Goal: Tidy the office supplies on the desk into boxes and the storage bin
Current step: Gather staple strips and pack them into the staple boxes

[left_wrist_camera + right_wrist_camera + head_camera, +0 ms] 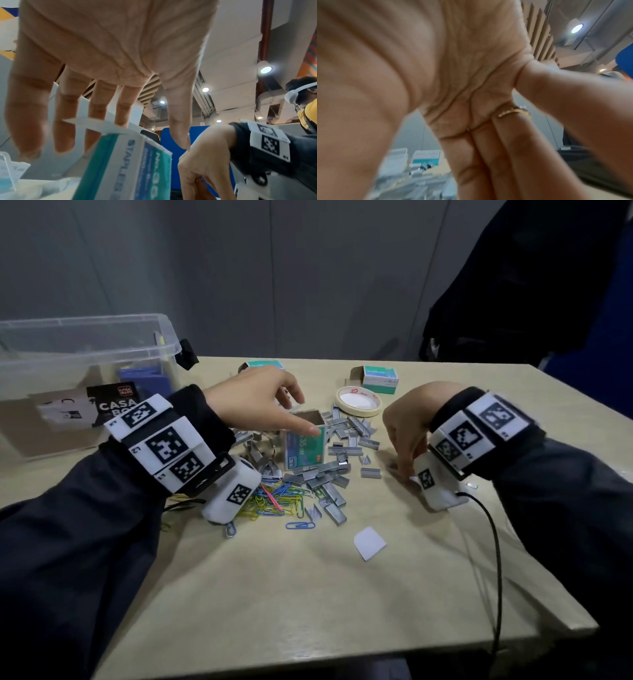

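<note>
Staple strips (337,451) lay heaped around the upright, open-topped staples box (304,445) at mid-desk. Your left hand (255,402) hovered nearest, fingers relaxed over its mouth; your right hand (409,431) reached down just right, grasp unclear.

We see the left hand (255,400) touching the open staple box (305,441) amid loose staples (337,474); the right hand (409,428) reaches the desk (308,594)
</note>
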Available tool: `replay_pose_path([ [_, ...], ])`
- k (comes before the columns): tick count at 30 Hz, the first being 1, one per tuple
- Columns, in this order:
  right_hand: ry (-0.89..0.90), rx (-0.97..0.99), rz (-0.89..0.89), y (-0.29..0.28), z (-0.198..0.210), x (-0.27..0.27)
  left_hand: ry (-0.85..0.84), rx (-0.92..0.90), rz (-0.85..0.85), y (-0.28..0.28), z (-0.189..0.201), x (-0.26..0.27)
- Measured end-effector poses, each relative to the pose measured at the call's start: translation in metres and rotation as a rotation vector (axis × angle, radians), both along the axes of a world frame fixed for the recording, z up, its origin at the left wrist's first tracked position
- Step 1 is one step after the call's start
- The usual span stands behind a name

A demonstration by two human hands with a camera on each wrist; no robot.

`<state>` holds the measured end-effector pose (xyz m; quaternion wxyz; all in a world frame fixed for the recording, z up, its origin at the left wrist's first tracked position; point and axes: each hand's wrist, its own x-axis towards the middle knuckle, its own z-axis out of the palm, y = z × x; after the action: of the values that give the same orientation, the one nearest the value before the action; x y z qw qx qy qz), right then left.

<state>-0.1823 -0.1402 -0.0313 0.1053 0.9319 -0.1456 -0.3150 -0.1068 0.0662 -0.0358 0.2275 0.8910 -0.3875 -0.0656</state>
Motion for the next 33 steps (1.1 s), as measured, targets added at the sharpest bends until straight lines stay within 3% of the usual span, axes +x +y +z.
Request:
replay_pose_path([
  [8,-0.096,0.080,0.053,-0.003,-0.011,0.004,0.118,-0.092,-0.016,0.004,0.002,0.001],
  [13,-0.079,0.296,0.023,-0.016,-0.003,0.002,0.089,-0.258,0.025,0.007,0.007,0.006],
  [16,-0.141,0.531,0.055,-0.028,0.011,-0.004,0.040,-0.386,0.061,0.005,0.008,0.003],
  [18,-0.274,0.786,0.078,-0.033,0.021,-0.008,0.007,-0.436,0.064,0.004,0.010,-0.003],
  [21,-0.496,1.203,0.051,-0.031,0.030,-0.013,-0.017,-0.432,0.002,0.004,0.016,-0.016],
  [23,-0.610,1.361,0.020,-0.025,0.029,-0.011,-0.019,-0.398,-0.050,0.005,0.020,-0.025],
  [27,-0.791,1.403,-0.011,-0.008,0.022,-0.002,-0.053,-0.355,-0.063,0.002,0.018,-0.034],
  [33,-0.906,1.430,-0.049,0.011,0.022,0.008,-0.059,-0.578,0.051,0.002,0.014,-0.025],
])
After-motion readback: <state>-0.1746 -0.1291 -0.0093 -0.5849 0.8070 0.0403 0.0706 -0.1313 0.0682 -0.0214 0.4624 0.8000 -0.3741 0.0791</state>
